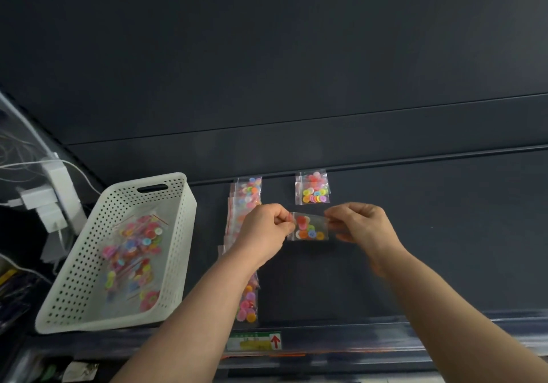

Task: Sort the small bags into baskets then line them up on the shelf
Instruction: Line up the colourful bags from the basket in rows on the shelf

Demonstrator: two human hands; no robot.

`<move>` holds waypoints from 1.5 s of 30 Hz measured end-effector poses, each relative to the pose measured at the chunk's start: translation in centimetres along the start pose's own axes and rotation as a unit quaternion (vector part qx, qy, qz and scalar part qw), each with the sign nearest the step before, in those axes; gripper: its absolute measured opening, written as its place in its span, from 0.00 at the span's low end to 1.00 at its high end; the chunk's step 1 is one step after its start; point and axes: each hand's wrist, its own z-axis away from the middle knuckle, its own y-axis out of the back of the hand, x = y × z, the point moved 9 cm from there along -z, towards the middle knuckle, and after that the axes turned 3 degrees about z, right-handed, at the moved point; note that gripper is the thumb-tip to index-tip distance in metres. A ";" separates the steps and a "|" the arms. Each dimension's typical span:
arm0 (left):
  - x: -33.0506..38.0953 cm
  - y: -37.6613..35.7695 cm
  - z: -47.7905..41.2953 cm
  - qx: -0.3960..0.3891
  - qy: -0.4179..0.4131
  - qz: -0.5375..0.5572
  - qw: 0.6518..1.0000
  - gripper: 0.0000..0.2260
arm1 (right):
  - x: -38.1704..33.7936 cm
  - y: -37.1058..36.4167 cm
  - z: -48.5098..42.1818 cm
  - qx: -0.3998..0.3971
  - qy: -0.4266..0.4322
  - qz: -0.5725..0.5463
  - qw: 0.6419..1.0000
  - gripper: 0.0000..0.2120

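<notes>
label (254,341) on the front edge of the shelf (415,264), red upward arrow on white at its right end, green strip along the top with print too blurred to read

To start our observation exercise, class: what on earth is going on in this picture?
A person holds one small clear bag of coloured buttons over a dark shelf. The left hand and the right hand each pinch one end of it. To the left, a white basket contains more button bags. A column of bags lies on the shelf beside the basket, and a small stack lies farther back.
</notes>
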 end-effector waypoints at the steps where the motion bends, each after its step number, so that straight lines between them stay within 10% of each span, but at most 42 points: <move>1: 0.0 -0.2 -0.1 -0.004 0.004 0.005 1.000 0.06 | 0.0 0.0 -0.2 -0.007 -0.005 -0.014 1.000 0.07; 6: 0.5 -1.1 -0.7 -0.005 0.024 0.043 0.999 0.07 | 0.3 -1.3 -0.4 -0.124 -0.034 -0.039 0.991 0.14; 16: 1.5 -1.6 -1.3 0.021 -0.009 0.003 1.000 0.05 | 0.3 0.5 -1.8 -0.076 0.007 0.071 0.995 0.05; 26: 1.1 -2.0 -1.2 0.039 0.028 0.119 0.992 0.05 | 1.6 -0.3 -1.2 -0.111 -0.052 -0.052 0.991 0.10; 45: -0.5 -2.0 -6.0 0.153 0.063 -0.065 0.984 0.16 | -0.9 1.0 -6.8 0.099 0.087 0.242 0.961 0.14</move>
